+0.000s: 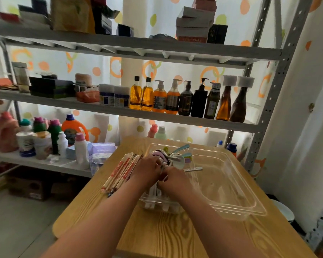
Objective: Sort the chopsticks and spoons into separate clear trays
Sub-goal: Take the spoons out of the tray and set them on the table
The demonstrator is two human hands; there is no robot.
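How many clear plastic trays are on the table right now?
2. One clear plastic tray holds pastel spoons; the second clear plastic tray sits right of it. None appears hidden.

There are one wooden table point(162, 237), two clear trays, left tray point(147, 204) and right tray point(250, 198), one chopstick bundle point(121, 170), a spoon heap point(173, 155) too blurred to count, and two hands, left hand point(149, 167) and right hand point(175, 180).

One large dark-blue Chinese character, seemingly 姜, fills the label of the orange pump bottle point(159, 101) on the shelf — every other label is too blurred.
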